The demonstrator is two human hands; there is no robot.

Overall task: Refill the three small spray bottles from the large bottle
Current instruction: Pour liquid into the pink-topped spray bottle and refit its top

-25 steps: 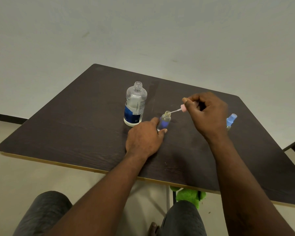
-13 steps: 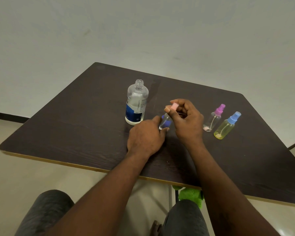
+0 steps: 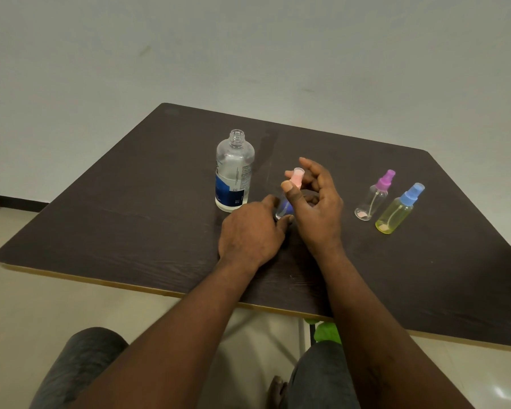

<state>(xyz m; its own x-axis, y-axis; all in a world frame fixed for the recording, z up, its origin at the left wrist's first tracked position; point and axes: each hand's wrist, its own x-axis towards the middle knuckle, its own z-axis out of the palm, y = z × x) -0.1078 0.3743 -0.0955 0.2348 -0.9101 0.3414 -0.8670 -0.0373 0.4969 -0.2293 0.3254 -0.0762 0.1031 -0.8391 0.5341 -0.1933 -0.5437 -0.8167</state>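
Left hand [image 3: 248, 231] grips the small blue spray bottle [image 3: 283, 208] on the table [image 3: 130, 216] beside the uncapped large bottle [image 3: 233, 172]; right hand [image 3: 316, 208] pinches the pink spray cap [image 3: 296, 178] just above it.

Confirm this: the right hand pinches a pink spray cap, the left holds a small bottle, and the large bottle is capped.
Wrong on one point: the head view shows the large bottle uncapped, its neck open. The rest stands: the right hand pinches the pink spray cap and the left hand holds a small bottle.
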